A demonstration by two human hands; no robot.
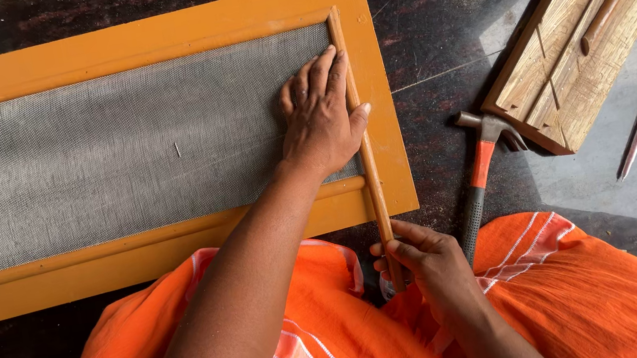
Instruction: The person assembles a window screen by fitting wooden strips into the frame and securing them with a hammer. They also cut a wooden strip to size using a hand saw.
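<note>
The left hand [319, 116] lies flat, fingers spread and gripping nothing, on the grey wire mesh [104, 152] at the right end of the orange wooden frame [145, 32], with its thumb and forefinger resting against the thin wooden strip [365, 147]. The strip runs upright along the mesh's right edge, from the frame's upper inner corner down past the lower rail and over the frame's near edge. The right hand [427, 259] pinches the strip's lower end, fingers closed on it, just above the person's orange cloth [335, 345].

By the look of it, the mesh is already laid over the opening, and strips seem to sit along the top and bottom edges, so the right-hand strip is the one being placed. It looks seated but not yet fastened, and its lower end overhangs, so it may need trimming. A small nail [177, 150] lies loose on the mesh.

The hammer [481, 171], with orange neck and black grip, rests untouched on the dark floor [432, 36] right of the frame, beside a block of wooden offcuts [570, 57] and a red pencil [636, 138]
</note>
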